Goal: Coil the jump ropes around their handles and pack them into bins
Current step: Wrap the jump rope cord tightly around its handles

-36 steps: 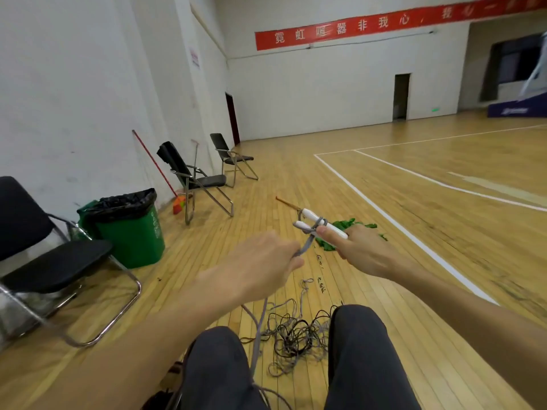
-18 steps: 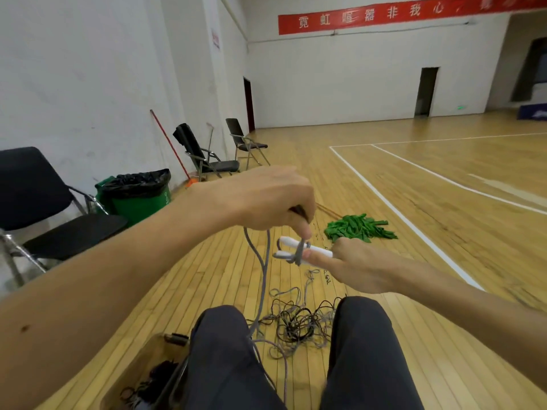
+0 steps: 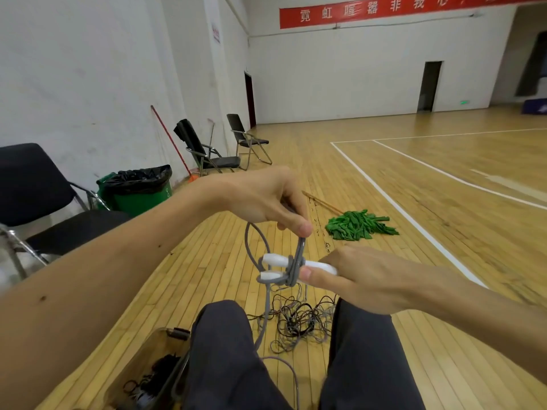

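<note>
- The left hand is raised at about 12 o'clock above the pair of white handles. Its thumb and fingertips are curled and pinch the grey jump rope.
- From that pinch the rope runs straight down to the handles and is wound round both of them in several close turns.
- The right hand comes in from 3 o'clock and grips the handles side by side. Its thumb lies along their near side, touching the wraps, and its fingers are closed round the far ends.
- The free ends of the handles point towards 9 o'clock. A slack loop of the rope bulges out at 10 o'clock of them, and the rest hangs down at 6 o'clock between the person's knees.
- On the wooden floor just past the knees lies a tangle of thin ropes, at 6 o'clock of the handles.
- A clear plastic bin stands at 7 o'clock beside the left leg, with dark coiled ropes inside.
- A green mop head lies on the floor at 2 o'clock of the handles, well apart from them.
- Along the wall from 9 to 11 o'clock are a black folding chair, a green waste bin with a black liner, and two more chairs.
</note>
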### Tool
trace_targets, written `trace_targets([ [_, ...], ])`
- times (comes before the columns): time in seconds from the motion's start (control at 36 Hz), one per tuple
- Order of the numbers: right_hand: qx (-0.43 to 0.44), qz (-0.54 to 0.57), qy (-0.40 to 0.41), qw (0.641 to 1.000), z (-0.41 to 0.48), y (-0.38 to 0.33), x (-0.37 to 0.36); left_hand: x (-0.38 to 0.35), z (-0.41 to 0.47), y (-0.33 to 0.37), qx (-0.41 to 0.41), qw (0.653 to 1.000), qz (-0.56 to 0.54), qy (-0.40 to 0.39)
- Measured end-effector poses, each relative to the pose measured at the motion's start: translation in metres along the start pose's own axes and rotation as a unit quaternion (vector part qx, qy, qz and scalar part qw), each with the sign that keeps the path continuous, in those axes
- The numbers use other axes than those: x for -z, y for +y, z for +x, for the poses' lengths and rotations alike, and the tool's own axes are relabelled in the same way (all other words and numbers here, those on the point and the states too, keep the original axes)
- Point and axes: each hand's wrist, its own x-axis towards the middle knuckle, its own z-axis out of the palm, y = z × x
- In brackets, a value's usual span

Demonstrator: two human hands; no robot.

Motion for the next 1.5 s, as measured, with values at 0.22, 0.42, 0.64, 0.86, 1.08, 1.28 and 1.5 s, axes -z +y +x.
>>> trace_targets([
  [0.22, 0.051, 0.029, 0.070, 0.996, -0.005, -0.013, 0.021, -0.004, -0.012, -0.014, -0.048, 0.980, -0.186, 0.048],
  [0.42, 0.091, 0.082, 0.133, 0.984, 0.000, -0.023, 0.046, -0.007, -0.011, -0.022, -0.064, 0.952, -0.277, 0.116],
  [0.64, 0.050, 0.107, 0.152, 0.981, 0.010, -0.013, 0.055, -0.037, -0.004, -0.023, 0.010, 0.888, -0.428, 0.166],
  [0.86, 0.005, 0.130, 0.177, 0.976, 0.024, 0.006, 0.059, -0.061, 0.007, -0.008, 0.021, 0.880, -0.428, 0.206],
  [1.08, -0.083, 0.045, 0.181, 0.979, 0.035, 0.028, 0.069, -0.070, 0.015, -0.013, 0.085, 0.902, -0.353, 0.235],
  [1.28, -0.116, -0.015, 0.188, 0.975, 0.048, 0.043, 0.072, -0.071, 0.020, -0.013, 0.115, 0.932, -0.265, 0.221],
  [1.5, -0.176, -0.137, 0.157, 0.962, 0.054, 0.065, 0.065, -0.067, 0.018, -0.018, 0.153, 0.962, -0.063, 0.218],
])
